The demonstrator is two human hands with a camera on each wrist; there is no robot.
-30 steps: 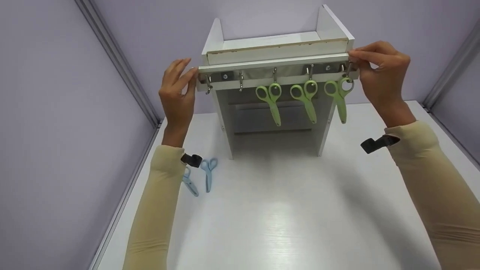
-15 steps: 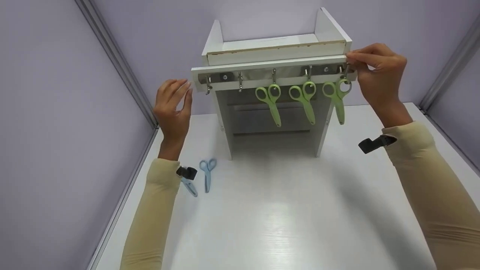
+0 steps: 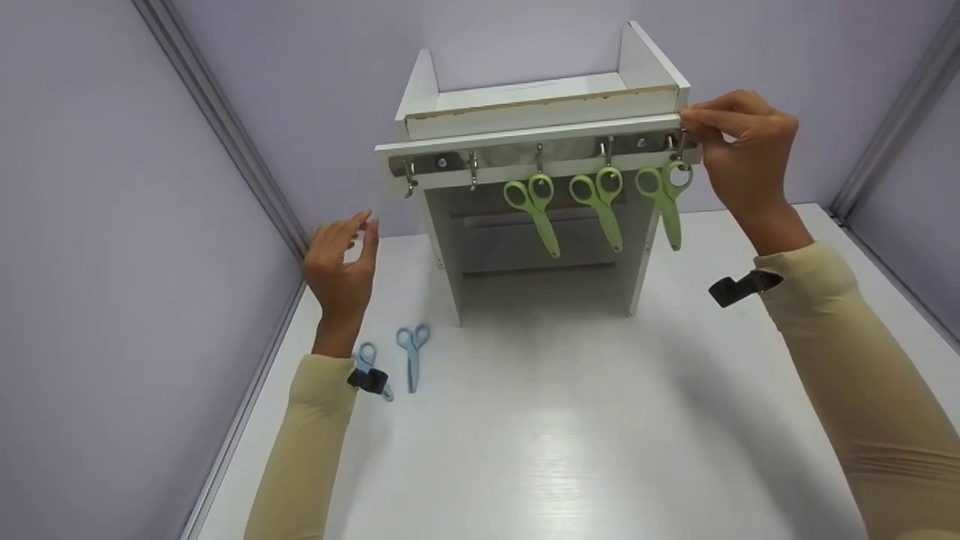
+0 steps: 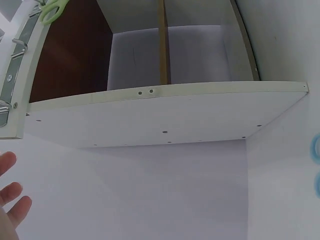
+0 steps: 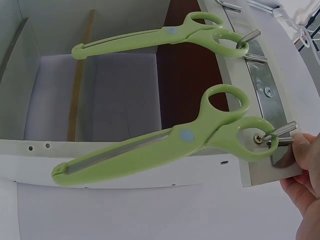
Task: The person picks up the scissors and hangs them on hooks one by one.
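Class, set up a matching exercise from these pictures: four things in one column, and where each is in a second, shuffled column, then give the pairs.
Things:
1. green scissors
2. blue scissors
3. left hand
4. right hand

Places:
A. lying on the white table
B. at the right end of the hook rail
C. hanging from a hook
D. in the air left of the white cabinet, holding nothing

Pairs: 1-C, 2-A, 3-D, 4-B
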